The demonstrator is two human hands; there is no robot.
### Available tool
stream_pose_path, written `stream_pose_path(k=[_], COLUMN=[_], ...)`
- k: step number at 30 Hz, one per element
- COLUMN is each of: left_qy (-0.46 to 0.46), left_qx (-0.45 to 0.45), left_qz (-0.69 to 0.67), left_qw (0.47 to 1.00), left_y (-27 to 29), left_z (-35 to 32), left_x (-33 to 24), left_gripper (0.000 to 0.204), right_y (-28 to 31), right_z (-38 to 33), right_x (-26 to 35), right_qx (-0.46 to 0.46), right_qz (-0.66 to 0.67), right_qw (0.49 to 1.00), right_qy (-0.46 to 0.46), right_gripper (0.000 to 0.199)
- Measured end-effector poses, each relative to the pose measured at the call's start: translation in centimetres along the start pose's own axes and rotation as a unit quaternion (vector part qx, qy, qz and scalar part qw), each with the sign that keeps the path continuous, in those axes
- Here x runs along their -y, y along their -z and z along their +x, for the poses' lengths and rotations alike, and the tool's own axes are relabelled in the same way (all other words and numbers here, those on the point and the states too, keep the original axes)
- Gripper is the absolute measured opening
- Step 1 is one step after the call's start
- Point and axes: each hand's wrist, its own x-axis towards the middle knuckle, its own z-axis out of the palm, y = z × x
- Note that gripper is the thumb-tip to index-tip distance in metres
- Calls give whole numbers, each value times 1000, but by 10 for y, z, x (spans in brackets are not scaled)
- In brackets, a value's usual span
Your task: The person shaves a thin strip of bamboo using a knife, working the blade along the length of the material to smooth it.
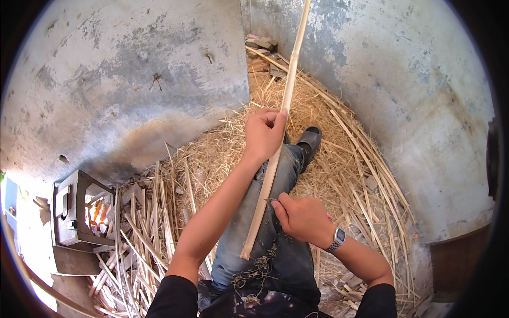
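A long split bamboo strip [271,168] slants across my jeans, its near end over my thigh and its far end running out past the top of the view. My left hand [264,132] grips the strip partway up, thumb along its edge. My right hand [304,216] is closed around a small knife [271,200]; only a bit of its blade shows, touching or very near the strip's right edge. The knife's handle is hidden in my fist. Curled thin shavings [258,268] lie on my lap below the strip.
Straw-like shavings [212,153] cover the floor. Bamboo strips lie piled at left [154,228] and along the right wall [366,148]. A wooden stool-like frame [79,209] stands at left. Worn grey walls [148,69] meet ahead, with bricks [260,43] in the corner.
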Motion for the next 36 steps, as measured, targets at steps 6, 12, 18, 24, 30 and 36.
stream_pose_path(k=[6, 12, 18, 24, 30, 36], left_qy=[30, 0, 25, 38, 50, 42], left_qx=[29, 34, -3, -11, -21, -39], left_qz=[-41, -42, -39, -64, -43, -40], left_qw=[998, 999, 999, 997, 998, 998], left_y=[9, 16, 11, 12, 10, 7], left_z=[-25, -37, -39, -37, -37, -37], left_x=[8, 13, 7, 12, 10, 9], left_gripper=[32, 30, 32, 35, 35, 33], right_y=[4, 9, 3, -1, -7, -10], right_z=[27, 53, 42, 33, 18, 6], right_x=[-9, -17, -9, -3, 3, 16], right_qx=[-39, -70, -47, -38, -24, -2], right_qz=[-85, -118, -112, -114, -89, -85], right_qw=[993, 985, 989, 991, 995, 995], right_qy=[-76, -102, -78, -56, -33, -44], right_gripper=[36, 41, 43, 43, 39, 40])
